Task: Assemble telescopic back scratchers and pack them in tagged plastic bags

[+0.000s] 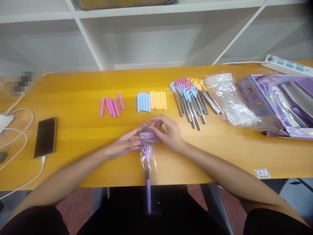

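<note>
A purple back scratcher lies in a clear plastic bag, its claw end toward the table and its handle past the front edge. A small printed purple card is at the top of the bag. My left hand grips the left side of the card. With thumb and index finger pinched, my right hand holds the card's upper right. Beyond my hands lie pink tubes, blue tubes and yellow tubes. Several scratchers with coloured claws are piled to the right.
Clear plastic bags lie beside a purple box holding packaged pieces. A power strip sits behind it. At the left are a phone and white cables. White shelving stands along the table's back edge.
</note>
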### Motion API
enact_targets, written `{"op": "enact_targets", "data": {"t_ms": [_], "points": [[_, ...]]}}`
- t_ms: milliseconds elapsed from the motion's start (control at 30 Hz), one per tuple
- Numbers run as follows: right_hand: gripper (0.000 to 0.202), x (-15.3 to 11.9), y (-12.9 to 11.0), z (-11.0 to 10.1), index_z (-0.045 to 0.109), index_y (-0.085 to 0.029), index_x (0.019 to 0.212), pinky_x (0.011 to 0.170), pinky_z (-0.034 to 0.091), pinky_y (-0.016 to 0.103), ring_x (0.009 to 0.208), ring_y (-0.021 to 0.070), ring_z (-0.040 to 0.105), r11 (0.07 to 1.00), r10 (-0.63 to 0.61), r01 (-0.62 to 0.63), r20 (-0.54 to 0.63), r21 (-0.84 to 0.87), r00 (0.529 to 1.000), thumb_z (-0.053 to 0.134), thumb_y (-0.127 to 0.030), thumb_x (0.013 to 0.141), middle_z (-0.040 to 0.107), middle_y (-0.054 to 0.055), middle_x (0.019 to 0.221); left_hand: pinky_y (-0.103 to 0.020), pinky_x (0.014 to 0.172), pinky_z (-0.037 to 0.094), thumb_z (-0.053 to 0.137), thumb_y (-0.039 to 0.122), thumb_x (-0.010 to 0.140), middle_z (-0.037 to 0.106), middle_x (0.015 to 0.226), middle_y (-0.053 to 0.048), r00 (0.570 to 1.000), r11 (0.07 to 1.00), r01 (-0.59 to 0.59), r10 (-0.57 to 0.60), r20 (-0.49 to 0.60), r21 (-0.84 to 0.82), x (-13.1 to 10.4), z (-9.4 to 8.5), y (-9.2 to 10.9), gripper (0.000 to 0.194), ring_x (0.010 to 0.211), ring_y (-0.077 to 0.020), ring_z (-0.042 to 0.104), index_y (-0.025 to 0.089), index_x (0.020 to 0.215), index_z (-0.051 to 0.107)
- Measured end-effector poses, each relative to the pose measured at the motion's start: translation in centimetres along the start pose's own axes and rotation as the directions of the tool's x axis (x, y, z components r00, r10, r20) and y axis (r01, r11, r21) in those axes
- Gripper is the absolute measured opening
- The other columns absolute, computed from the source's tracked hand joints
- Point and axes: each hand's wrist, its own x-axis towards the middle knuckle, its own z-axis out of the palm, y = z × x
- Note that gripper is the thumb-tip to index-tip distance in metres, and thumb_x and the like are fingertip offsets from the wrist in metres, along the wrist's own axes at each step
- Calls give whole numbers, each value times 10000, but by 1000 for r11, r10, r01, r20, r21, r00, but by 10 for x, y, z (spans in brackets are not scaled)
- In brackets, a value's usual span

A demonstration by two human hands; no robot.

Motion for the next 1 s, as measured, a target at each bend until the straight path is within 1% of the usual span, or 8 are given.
{"op": "enact_targets", "data": {"t_ms": [100,167,333,467,633,800,900,1000], "points": [[158,-1,-2,-1,735,-240,1182,725,563,313,762,131,640,999,-23,24,56,-26,998,694,-242,1029,714,17,941,-470,1183,487,715,350,1039,623,1559,-204,998,996,33,-29,-49,78,1,-1,-4,521,1432,-319,626,224,1534,617],[146,-3,-3,-1,748,-242,1167,710,562,316,788,138,648,998,-50,53,104,-23,993,668,-248,1046,713,34,972,-435,1144,526,715,373,1040,662,1516,-194,998,996,24,-19,-62,85,1,-2,-6,447,1380,-295,668,211,1455,686],[156,-8,-1,0,742,-239,1154,776,592,341,912,162,687,987,-154,158,160,-10,975,636,-189,1051,713,57,1044,-396,1102,552,723,374,1037,695,1482,-168,997,997,11,-4,-77,82,1,-3,-8,391,1343,-265,694,239,1404,727],[160,-9,0,0,728,-224,1150,737,568,327,889,166,664,958,-264,281,200,-61,944,647,-155,1030,676,58,998,-404,1109,545,745,367,1021,717,1443,-169,993,996,18,-8,-115,88,-1,-4,-8,379,1319,-264,702,217,1369,743],[151,-11,1,0,695,-222,1135,734,545,332,874,171,651,924,-339,370,243,-96,909,652,-141,1014,668,53,981,-382,1079,551,781,388,994,735,1403,-157,989,996,35,-22,-147,82,-1,-4,-9,397,1246,-241,725,207,1346,753],[141,-11,5,-4,667,-231,1147,737,539,342,885,180,652,859,-422,483,300,-171,856,648,-165,1023,689,53,983,-392,1069,556,765,386,1006,754,1353,-154,994,997,9,0,-111,80,0,0,-7,362,1216,-245,732,198,1314,770],[141,-10,7,-7,662,-236,1158,713,532,344,860,184,638,780,-496,585,352,-220,794,643,-180,1030,696,50,967,-375,1027,565,772,357,999,781,1285,-146,995,997,-10,17,-103,71,0,1,-5,314,1158,-235,750,193,1266,791],[108,-8,7,-9,666,-234,1124,694,514,355,841,190,624,723,-534,645,392,-247,749,650,-188,1028,718,44,959,-363,1028,554,858,315,918,780,1302,-144,996,995,-23,31,-82,94,-1,-1,-5,427,1156,-242,751,199,1319,771]]}}
